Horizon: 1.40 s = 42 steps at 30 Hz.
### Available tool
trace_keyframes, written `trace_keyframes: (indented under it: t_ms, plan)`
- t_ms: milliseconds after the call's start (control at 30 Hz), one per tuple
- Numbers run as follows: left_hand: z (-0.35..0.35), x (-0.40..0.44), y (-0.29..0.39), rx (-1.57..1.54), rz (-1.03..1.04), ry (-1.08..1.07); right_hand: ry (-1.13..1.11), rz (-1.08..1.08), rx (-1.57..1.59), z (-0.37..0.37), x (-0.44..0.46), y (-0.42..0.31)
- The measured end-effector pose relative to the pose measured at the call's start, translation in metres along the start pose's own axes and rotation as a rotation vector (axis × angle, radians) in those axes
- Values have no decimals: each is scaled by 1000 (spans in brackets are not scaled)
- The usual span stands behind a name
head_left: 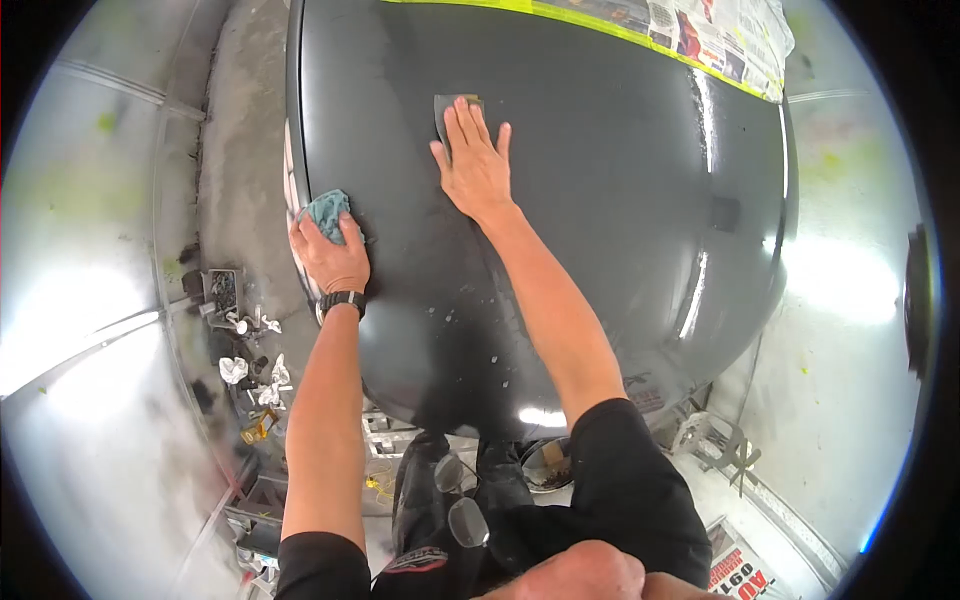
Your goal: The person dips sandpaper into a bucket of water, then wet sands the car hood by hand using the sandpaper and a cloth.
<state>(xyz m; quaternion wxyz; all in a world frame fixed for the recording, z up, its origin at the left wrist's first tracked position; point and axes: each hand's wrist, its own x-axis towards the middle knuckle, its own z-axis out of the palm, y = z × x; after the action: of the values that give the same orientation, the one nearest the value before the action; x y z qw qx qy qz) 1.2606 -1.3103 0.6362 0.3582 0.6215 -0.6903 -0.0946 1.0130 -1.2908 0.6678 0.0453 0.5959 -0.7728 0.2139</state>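
Observation:
Under my right hand (475, 165) a grey sanding sheet (441, 108) lies against a dark, glossy car panel (600, 200). The fingers are stretched out and press the sheet flat near the panel's upper middle. My left hand (332, 255), with a black watch at the wrist, is closed on a crumpled teal cloth (327, 214) at the panel's left edge. Small whitish drops or specks dot the surface between my forearms.
Yellow-green tape (600, 33) holds newspaper (725, 40) along the panel's top edge. Boxes and crumpled white scraps (233, 370) lie on the floor at left. A round bucket (546, 466) stands below the panel's near edge. Pale walls flank both sides.

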Motion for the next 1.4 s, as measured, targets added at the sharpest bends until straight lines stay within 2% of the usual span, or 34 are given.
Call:
trace_keyframes:
  t_ms: [100, 167, 267, 433, 500, 567, 633, 733, 833, 933, 1000, 1033, 1067, 1100, 1200, 1333, 1400]
  plan:
    - [-1, 1, 3, 19, 38, 9, -159, 8, 41, -46, -98, -4]
    - [-3, 6, 7, 0, 37, 10, -317, 94, 64, -73, -186, -2]
    - [-5, 4, 8, -8, 17, 6, -358, 36, -22, -82, -188, 15]
    - [1, 0, 1, 13, 2, -23, -23, 123, -86, -7, 48, 49]
    - [2, -1, -3, 32, 12, -35, 32, 121, -77, 4, 61, 58]
    - [-1, -3, -4, 25, -9, -49, 64, 74, -94, -6, 43, 71]
    - [2, -1, -4, 17, 26, -46, -49, 238, -122, -52, -19, 91]
    - [2, -2, -6, 21, 38, -39, -87, 573, -195, -115, -171, 120]
    - [7, 0, -14, 46, 60, -13, 70, 890, -252, -111, -331, 137]
    - [8, -3, -12, 59, 42, -5, 125, 958, -316, -105, -289, 146]
    - [11, -2, -17, 63, 49, 13, 42, 744, -244, -120, -182, 148]
    - [8, -2, -13, 51, 35, -23, 116, 613, -339, -100, -142, 157]
    - [6, -2, -12, 67, 20, -23, 23, 625, -182, -108, -102, 152]
    - [7, -1, -10, 76, 6, -25, 141, 563, -215, -77, -101, 169]
    - [8, 1, -11, 72, 5, -46, -4, 514, -69, -119, -186, 151]
    - [6, 1, -8, 73, -8, -45, 44, 831, -192, -112, -390, 99]
    - [4, -2, -12, 88, -17, -58, 64, 874, -231, -111, -357, 100]
